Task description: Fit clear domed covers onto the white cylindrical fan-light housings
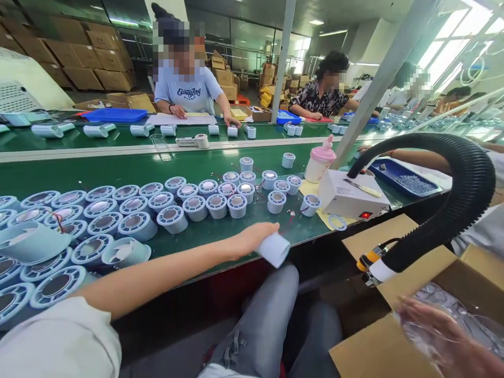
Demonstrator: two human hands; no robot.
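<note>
My left hand [252, 237] reaches across the front edge of the green conveyor belt [129, 168] and is closed round a pale blue cylindrical fan housing [274, 249], held just off the belt edge above my lap. My right hand [437, 328] is at the lower right, blurred, fingers spread over clear plastic bags [468, 320] inside an open cardboard box [378, 346]. Several round pale blue fan parts [173, 218] lie in rows on the belt to the left of my left hand.
A white box device with a red switch [348, 199] and a black corrugated hose [452, 199] sit right of the parts. A pink-capped bottle [319, 163] and a blue tray of small pieces [405, 181] stand behind. Other people work across the belt; cardboard boxes fill the background.
</note>
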